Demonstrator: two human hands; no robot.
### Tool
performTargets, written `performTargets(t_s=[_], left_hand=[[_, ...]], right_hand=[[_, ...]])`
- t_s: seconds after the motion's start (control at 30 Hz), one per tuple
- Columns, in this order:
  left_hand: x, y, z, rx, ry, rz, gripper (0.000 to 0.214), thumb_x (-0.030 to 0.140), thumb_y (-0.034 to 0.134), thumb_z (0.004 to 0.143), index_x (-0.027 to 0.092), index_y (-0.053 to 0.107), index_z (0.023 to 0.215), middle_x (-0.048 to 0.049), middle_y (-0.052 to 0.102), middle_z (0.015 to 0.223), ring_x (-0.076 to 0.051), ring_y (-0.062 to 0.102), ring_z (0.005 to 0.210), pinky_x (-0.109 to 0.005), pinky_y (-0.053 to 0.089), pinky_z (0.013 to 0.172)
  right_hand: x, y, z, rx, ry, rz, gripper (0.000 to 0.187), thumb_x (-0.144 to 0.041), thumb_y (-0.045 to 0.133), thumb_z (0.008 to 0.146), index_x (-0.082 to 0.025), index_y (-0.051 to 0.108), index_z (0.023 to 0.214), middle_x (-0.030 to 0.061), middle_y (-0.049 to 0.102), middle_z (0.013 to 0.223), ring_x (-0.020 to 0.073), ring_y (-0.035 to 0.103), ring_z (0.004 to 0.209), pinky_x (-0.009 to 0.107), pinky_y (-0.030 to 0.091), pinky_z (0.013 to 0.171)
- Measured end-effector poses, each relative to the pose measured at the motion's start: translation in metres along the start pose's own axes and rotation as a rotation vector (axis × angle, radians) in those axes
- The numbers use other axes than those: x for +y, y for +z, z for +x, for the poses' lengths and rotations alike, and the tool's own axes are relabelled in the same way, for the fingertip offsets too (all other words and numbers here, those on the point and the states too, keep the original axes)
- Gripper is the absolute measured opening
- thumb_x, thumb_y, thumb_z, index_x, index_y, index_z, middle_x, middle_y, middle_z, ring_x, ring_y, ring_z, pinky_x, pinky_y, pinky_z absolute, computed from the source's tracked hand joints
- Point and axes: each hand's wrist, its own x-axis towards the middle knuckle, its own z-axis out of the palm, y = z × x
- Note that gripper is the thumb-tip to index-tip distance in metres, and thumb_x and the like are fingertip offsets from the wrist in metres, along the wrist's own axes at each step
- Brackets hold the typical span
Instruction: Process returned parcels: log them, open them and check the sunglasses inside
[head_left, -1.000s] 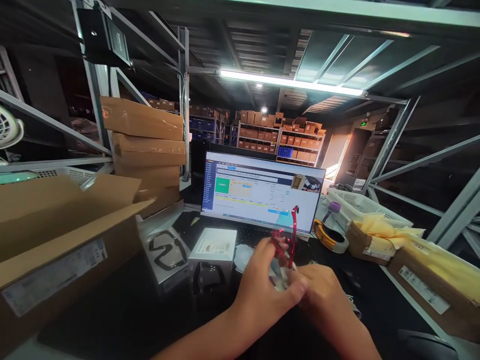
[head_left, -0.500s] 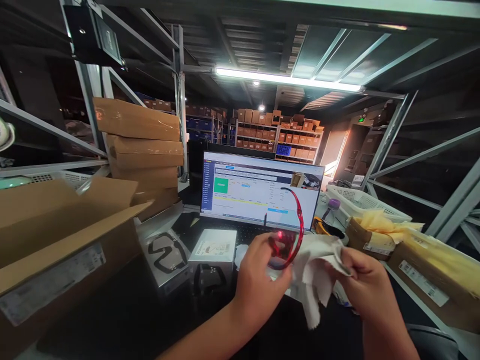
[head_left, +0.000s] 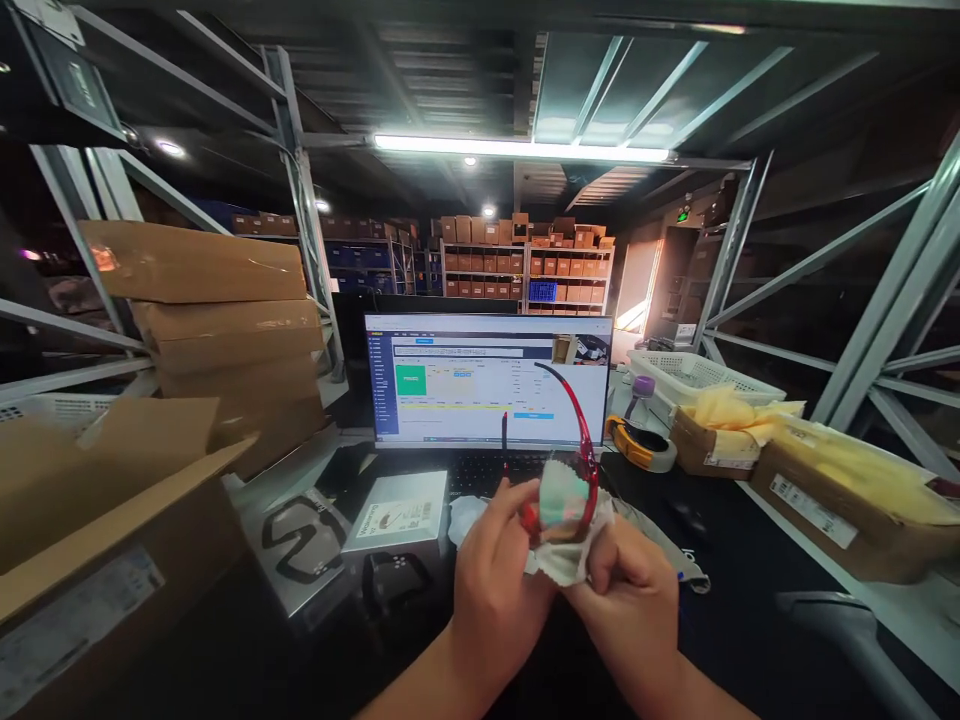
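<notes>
My left hand [head_left: 491, 590] grips a pair of red-framed glasses [head_left: 566, 480] by the frame, one temple arm curving up in front of the laptop screen [head_left: 487, 380]. My right hand [head_left: 630, 590] pinches a white cloth [head_left: 566, 560] against the lens from below and the right. Both hands are closed and held together over the dark desk in front of the laptop keyboard.
An open cardboard box [head_left: 97, 520] stands at the left, with stacked brown cartons [head_left: 210, 310] behind it. Small white boxes [head_left: 397, 515] lie left of my hands. A tape roll [head_left: 637, 445], a white basket [head_left: 697, 375] and boxes with yellow padding [head_left: 847, 480] sit at the right.
My right hand, which held the cloth apart to the right, has come back to the glasses and now presses the cloth on the lens. The view has shifted to the right.
</notes>
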Motion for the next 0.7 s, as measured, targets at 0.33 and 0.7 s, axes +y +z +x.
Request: performTargets(t_s=[0.33, 0.7], left_hand=[[0.004, 0.001, 0.004, -0.151, 0.215, 0.034, 0.019, -0.002, 0.06, 0.083, 0.011, 0.065, 0.096, -0.0164, 0.072, 0.113, -0.025, 0.068, 0.112, -0.05, 0.052, 0.108], [-0.005, -0.001, 0.007, -0.119, 0.042, 0.064, 0.016, 0.011, 0.058, 0.089, 0.017, 0.062, 0.104, -0.0111, 0.073, 0.111, -0.02, 0.073, 0.098, -0.038, 0.058, 0.099]], right_hand=[[0.023, -0.025, 0.033, 0.041, 0.97, 0.819, 0.04, -0.027, 0.091, 0.049, -0.021, 0.054, 0.064, -0.0028, 0.066, 0.061, 0.0133, 0.058, 0.05, 0.025, 0.049, 0.049], [0.014, 0.022, -0.003, 0.114, 0.855, 0.635, 0.061, -0.017, 0.09, 0.039, -0.02, 0.03, 0.048, -0.0085, 0.046, 0.048, 0.0064, 0.041, 0.05, 0.019, 0.038, 0.048]])
